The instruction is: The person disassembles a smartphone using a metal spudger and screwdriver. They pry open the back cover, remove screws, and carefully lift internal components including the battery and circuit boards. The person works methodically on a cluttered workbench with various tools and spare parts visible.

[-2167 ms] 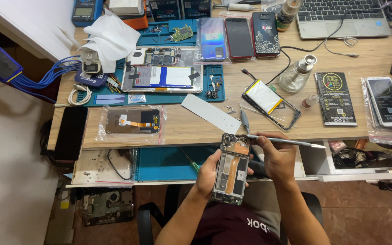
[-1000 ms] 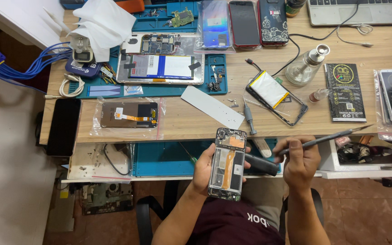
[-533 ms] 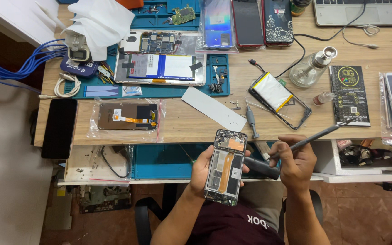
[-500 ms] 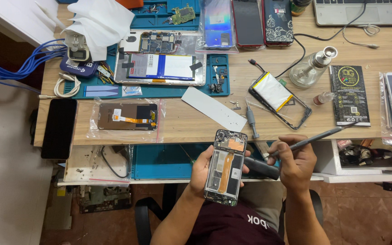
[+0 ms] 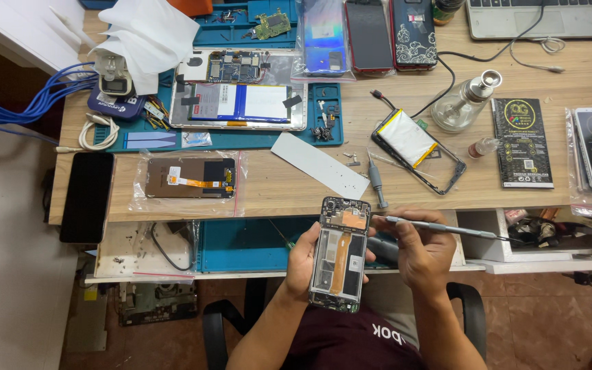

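Low in the middle of the frame, the left hand (image 5: pixel 303 264) is clamped around an opened phone (image 5: pixel 338 253), held upright. Beside it the right hand (image 5: pixel 423 253) pinches a thin screwdriver (image 5: pixel 440 227), tip at the phone's upper edge. At centre left, a clear plastic bag (image 5: pixel 186 181) holds a brown screen panel (image 5: pixel 190 179).

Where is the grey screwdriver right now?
In the head view, the grey screwdriver lies across the right hand, low and right of centre, its tip toward the top edge of the opened phone held in the left hand.
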